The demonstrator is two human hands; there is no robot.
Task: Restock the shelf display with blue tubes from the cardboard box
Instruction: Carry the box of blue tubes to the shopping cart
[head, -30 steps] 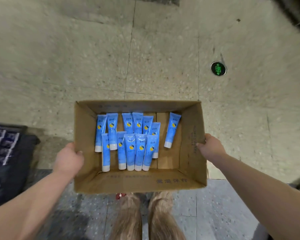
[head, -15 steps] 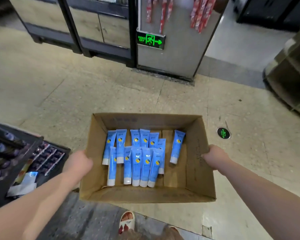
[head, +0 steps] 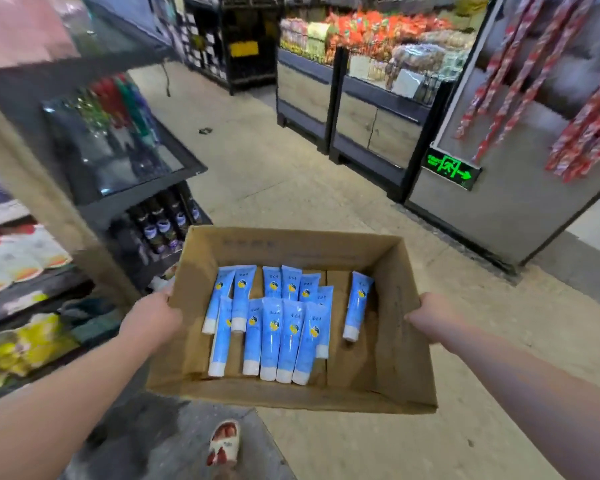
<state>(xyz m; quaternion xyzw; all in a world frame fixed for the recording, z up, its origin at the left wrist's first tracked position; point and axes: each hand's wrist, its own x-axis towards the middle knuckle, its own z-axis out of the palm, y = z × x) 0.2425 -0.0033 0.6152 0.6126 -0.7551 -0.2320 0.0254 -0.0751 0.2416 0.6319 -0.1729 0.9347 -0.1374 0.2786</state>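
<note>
Left hand (head: 153,318) and right hand (head: 430,322) each gripped one side wall of the cardboard box (head: 291,247), held above the floor (head: 291,168). Contents: about a dozen blue tubes (head: 284,334), lying flat. Shelf display (head: 136,192) stood near, at left. Restocking apparently not begun.

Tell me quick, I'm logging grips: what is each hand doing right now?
Left hand: grips the left wall of the box.
Right hand: grips the box's right wall.
</note>
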